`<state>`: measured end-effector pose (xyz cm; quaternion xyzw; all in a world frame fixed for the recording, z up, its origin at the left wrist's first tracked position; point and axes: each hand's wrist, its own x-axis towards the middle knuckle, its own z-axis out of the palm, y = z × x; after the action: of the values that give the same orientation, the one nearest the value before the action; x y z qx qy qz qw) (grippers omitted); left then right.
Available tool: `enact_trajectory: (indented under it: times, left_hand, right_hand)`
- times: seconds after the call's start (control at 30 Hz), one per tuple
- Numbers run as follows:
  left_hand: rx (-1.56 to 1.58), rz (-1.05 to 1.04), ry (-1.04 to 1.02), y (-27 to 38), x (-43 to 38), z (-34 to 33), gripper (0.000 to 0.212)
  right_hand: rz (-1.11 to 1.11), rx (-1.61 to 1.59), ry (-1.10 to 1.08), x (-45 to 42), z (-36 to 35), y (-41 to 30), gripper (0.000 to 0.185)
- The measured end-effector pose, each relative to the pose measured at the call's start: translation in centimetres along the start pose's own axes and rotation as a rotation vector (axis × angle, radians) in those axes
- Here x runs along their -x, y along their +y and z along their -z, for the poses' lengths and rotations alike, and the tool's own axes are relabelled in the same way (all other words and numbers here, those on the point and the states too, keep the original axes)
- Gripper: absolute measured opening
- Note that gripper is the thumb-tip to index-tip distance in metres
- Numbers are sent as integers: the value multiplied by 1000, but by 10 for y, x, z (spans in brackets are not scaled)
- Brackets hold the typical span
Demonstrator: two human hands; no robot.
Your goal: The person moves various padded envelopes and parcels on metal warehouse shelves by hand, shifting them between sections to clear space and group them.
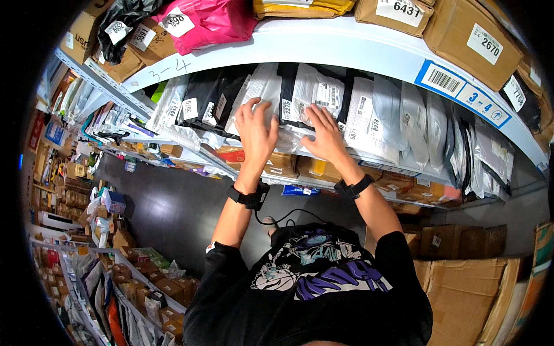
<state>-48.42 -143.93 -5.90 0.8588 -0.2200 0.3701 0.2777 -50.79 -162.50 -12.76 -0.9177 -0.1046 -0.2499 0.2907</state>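
My left hand is at the front of a shelf row of upright parcel mailers, fingers bent and apart. Its fingertips are by a white bubble mailer. My right hand has its fingers spread over the lower part of a white plastic mailer with a printed label. A black mailer stands between these two white ones. Neither hand shows a grip on anything, though touch at the left fingertips is hard to tell. Black bands with small devices circle both wrists.
Above runs a white metal shelf beam with cardboard boxes and a pink plastic parcel over it. More mailers fill the row rightward. Cardboard boxes sit on the level below. A large carton stands lower right.
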Motion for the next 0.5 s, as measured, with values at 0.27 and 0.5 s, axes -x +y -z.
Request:
enact_trajectory:
  times: [0.27, 0.5]
  left_hand:
    - [-47, -94, -278, 17, -10, -13, 32]
    - [471, -61, -494, 17, -15, -21, 36]
  right_hand:
    - [15, -77, 109, -5, -6, -2, 64]
    - [-137, 177, 116, -7, -7, -15, 68]
